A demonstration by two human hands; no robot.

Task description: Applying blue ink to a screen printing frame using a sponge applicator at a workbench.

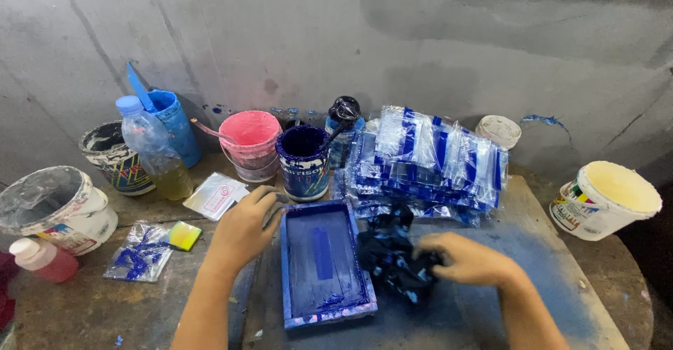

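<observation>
Here the left hand [244,229] rests on the upper left corner of a blue printing frame [324,262], fingers curled loosely over its rim rather than clamped. The right hand [468,259] is closed on a crumpled, ink-stained rag [391,255] lying just right of the frame, touching its right edge.

The frame sits flat on the surface [547,280], near the middle and just in front of the person. It looks stiff and light — a thin rectangular border around a taut mesh, wet with blue ink, so likely slippery on the inside. The raised rim is the sound place to hold it; the mesh would probably give or smear under pressure. Its long axis runs away from the person toward the wall, tilted slightly to the left at the far end.

The rag is soft and shapeless, and would handle as a loose wad, gripped anywhere.

Just beyond the frame stands a dark blue paint tub [303,162], with a pink tub [251,143] to its left — and a stack of clear packets printed in blue [427,164] lies behind the rag.
</observation>
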